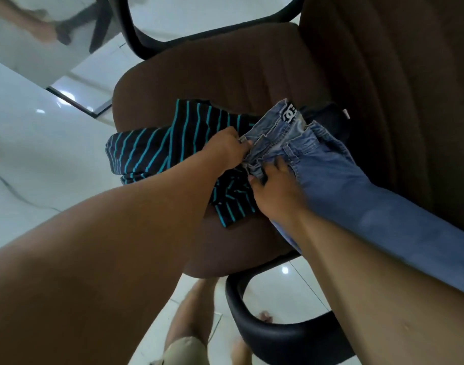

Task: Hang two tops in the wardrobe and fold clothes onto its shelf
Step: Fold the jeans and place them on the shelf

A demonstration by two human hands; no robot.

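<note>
Brown chair seat [225, 80]: both hands grip jeans [331, 175] beside striped top [146, 151].

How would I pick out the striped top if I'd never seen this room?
Find the brown chair filling the middle of the view. On its seat lies a pile of clothes, with both hands, left and right, gripping the jeans. The striped top lies left of the jeans, partly under the left arm: black with thin turquoise stripes, while the jeans are plain blue denim.

A brown chair seat [225, 83] carries the clothes. A black top with teal stripes [146, 151] lies on its left part. Blue jeans [328, 169] lie to the right, beside a dark garment [328, 119].
</note>
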